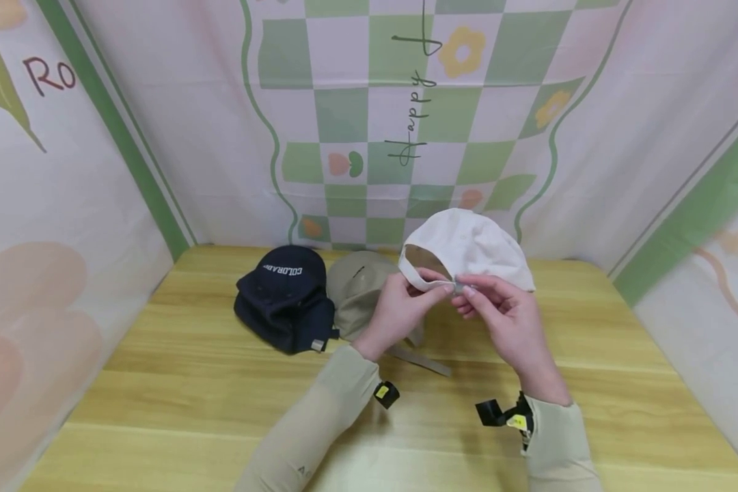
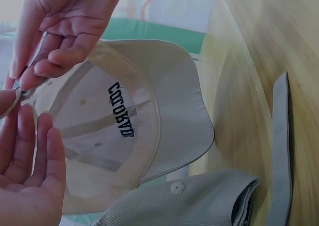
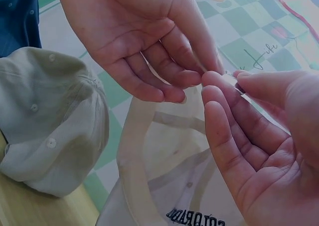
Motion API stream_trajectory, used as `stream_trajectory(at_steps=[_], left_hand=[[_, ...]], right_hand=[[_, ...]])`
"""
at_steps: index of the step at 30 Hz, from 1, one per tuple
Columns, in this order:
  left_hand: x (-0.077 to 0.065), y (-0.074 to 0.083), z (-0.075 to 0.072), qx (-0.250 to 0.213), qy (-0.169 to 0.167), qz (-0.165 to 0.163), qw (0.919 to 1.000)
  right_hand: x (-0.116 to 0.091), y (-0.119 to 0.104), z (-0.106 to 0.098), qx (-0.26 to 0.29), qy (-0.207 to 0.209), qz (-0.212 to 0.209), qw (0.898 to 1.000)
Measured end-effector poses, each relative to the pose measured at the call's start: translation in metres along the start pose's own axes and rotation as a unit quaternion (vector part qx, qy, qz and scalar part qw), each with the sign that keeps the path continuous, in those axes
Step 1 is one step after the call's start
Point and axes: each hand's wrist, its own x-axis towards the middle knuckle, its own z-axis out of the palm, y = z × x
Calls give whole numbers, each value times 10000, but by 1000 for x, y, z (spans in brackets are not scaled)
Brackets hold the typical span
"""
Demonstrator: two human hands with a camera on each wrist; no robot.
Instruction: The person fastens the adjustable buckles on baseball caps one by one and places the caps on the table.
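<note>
A white baseball cap (image 1: 482, 246) is held up above the table, its back opening facing the person. My left hand (image 1: 400, 307) pinches the cap's back strap between thumb and fingers. Close beside it, my right hand (image 1: 509, 311) pinches the strap at a small metal buckle (image 1: 457, 288). Fingertips of both hands nearly meet there and partly hide the buckle. Inside the cap, the left wrist view shows dark reversed lettering (image 2: 121, 110) and the brim (image 2: 172, 101). In the right wrist view the buckle (image 3: 239, 90) sits at the right thumb tip.
A khaki cap (image 1: 353, 290) lies on the wooden table (image 1: 443, 430) behind the left hand, its loose strap (image 1: 424, 361) stretched toward the front. Left of it lies a navy cap (image 1: 283, 294) with white lettering. A patterned cloth (image 1: 400, 116) hangs along the table's back edge.
</note>
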Motion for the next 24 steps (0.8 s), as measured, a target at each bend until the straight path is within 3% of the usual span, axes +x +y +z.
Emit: stream_trajectory(at_steps=[6,16,24], left_hand=[[-1,5,-2,-106,-104,-75,9999],[-1,-3,-4,16,-6,61,10000],[0,-6,-3,-27,-77,177,9998]], right_hand=[[-1,-2,0,-163,187,161,9996],[-1,2,-3,-43,-70,-163,9998],[-1,2,-2,-102,-41,-90,9999]])
